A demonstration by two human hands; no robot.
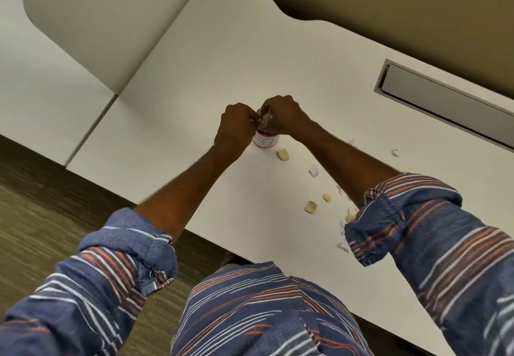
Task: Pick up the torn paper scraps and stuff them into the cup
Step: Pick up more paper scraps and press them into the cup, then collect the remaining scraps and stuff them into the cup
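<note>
A small white cup (pixel 265 141) with red bands stands on the white desk (pixel 211 58), mostly hidden by my hands. Crumpled paper scraps (pixel 264 118) bulge above its mouth. My left hand (pixel 236 123) and my right hand (pixel 283 114) meet over the cup, fingers curled and pinching the crumpled paper from both sides. Several loose torn scraps lie to the right: a yellowish scrap (pixel 283 155), a white scrap (pixel 314 171), further yellowish scraps (pixel 311 207) and small white bits partly under my right forearm.
A recessed grey cable tray (pixel 445 97) runs along the desk's far right. The desk's front edge crosses diagonally, with carpet (pixel 41 202) below on the left. A second desk surface (pixel 55 83) adjoins at the left.
</note>
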